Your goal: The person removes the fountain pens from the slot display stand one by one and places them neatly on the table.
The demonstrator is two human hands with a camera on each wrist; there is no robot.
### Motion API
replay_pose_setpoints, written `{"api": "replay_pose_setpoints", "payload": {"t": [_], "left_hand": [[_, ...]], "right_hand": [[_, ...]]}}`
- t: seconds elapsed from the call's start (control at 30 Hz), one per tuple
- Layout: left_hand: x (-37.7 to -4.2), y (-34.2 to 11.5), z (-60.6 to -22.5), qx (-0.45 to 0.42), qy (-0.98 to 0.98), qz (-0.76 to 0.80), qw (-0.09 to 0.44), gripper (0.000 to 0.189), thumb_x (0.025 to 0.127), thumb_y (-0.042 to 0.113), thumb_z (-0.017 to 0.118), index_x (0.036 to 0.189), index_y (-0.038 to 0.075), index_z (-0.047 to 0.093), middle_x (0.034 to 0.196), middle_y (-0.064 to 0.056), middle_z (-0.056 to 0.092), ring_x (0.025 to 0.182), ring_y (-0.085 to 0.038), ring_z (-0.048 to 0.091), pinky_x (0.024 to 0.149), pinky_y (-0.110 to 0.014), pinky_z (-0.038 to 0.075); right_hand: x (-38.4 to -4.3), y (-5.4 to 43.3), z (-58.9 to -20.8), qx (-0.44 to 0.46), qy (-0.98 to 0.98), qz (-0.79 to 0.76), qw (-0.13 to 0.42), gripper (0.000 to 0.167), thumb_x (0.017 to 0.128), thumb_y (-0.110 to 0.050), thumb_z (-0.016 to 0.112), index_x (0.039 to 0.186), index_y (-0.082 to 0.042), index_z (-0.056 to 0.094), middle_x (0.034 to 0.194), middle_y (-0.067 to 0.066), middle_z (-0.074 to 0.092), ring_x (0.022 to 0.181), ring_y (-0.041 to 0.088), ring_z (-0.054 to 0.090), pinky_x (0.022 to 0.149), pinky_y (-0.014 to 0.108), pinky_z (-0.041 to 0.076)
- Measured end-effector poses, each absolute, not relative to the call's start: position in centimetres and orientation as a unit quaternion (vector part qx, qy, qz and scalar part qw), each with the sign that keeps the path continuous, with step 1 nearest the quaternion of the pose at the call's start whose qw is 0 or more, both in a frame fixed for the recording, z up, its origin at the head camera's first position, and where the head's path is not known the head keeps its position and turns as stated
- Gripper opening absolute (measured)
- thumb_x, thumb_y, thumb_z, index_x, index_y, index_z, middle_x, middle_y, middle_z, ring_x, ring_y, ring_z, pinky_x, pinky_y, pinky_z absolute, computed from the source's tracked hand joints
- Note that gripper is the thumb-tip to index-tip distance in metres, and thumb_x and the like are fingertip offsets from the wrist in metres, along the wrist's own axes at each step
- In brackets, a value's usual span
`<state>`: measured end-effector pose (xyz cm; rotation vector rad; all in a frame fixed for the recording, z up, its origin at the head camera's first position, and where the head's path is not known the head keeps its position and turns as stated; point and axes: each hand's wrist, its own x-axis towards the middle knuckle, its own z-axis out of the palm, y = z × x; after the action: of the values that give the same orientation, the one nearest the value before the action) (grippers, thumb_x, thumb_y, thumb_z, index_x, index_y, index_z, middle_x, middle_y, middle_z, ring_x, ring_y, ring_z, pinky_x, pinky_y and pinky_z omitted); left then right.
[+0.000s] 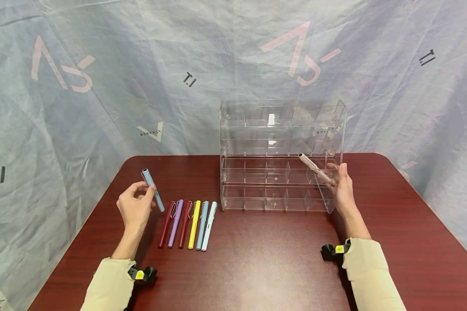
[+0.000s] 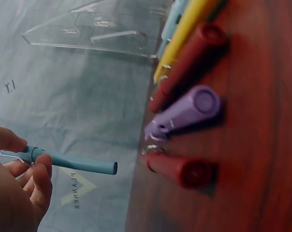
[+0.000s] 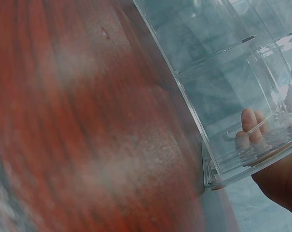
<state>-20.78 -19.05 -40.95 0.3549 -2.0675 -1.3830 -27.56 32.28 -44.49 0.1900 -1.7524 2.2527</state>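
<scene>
My left hand (image 1: 136, 205) pinches a light blue pen (image 1: 158, 197) between thumb and fingers, lifted off the table left of a row of pens. In the left wrist view that blue pen (image 2: 83, 163) points away from the hand. My right hand (image 1: 344, 190) grips a whitish pen (image 1: 312, 166) with a clip, at the right side of a clear acrylic rack (image 1: 257, 185). Several of its fingers (image 3: 249, 121) show through the clear plastic in the right wrist view. Whether this hand touches the rack, I cannot tell.
Lying side by side are dark red (image 1: 166, 226), purple (image 1: 175, 224), another dark red (image 1: 184, 226), yellow (image 1: 194, 225), blue (image 1: 202, 226) and pale blue (image 1: 209, 227) pens. The tiered, divided rack stands on a reddish-brown table (image 1: 264, 259). Printed cloth (image 1: 233, 52) hangs behind.
</scene>
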Motion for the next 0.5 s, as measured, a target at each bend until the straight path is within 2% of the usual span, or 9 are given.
{"api": "replay_pose_setpoints", "payload": {"t": [0.17,0.4,0.5], "left_hand": [[-21.0,-19.5,-41.9,0.14,-0.815,-0.483,0.287,0.018,0.088,0.017,0.073,0.098,0.002,0.072,0.062,0.026,0.056,0.042,-0.001,0.055,0.041,-0.015,0.047],[-21.3,-20.1,-43.2,0.143,-0.853,-0.44,0.241,0.017,0.087,0.015,0.073,0.096,0.001,0.074,0.073,-0.009,0.071,0.04,0.0,0.054,0.039,-0.018,0.048],[-21.4,-20.4,-43.8,0.142,-0.867,-0.427,0.216,0.017,0.088,0.016,0.073,0.095,0.0,0.074,0.076,-0.014,0.072,0.04,-0.002,0.054,0.039,-0.02,0.048]], "right_hand": [[-27.5,32.2,-44.5,0.062,-0.607,0.78,0.141,0.05,0.104,-0.057,0.033,0.117,-0.016,0.059,0.092,-0.015,0.074,0.081,-0.001,0.072,0.076,0.014,0.054],[-27.5,32.2,-44.4,0.059,-0.602,0.784,0.137,0.049,0.104,-0.056,0.033,0.116,-0.017,0.059,0.093,-0.014,0.074,0.082,0.0,0.072,0.076,0.014,0.055],[-27.5,32.2,-44.4,0.059,-0.601,0.786,0.137,0.049,0.104,-0.057,0.033,0.116,-0.016,0.058,0.093,-0.014,0.074,0.082,-0.001,0.072,0.076,0.014,0.054]]}}
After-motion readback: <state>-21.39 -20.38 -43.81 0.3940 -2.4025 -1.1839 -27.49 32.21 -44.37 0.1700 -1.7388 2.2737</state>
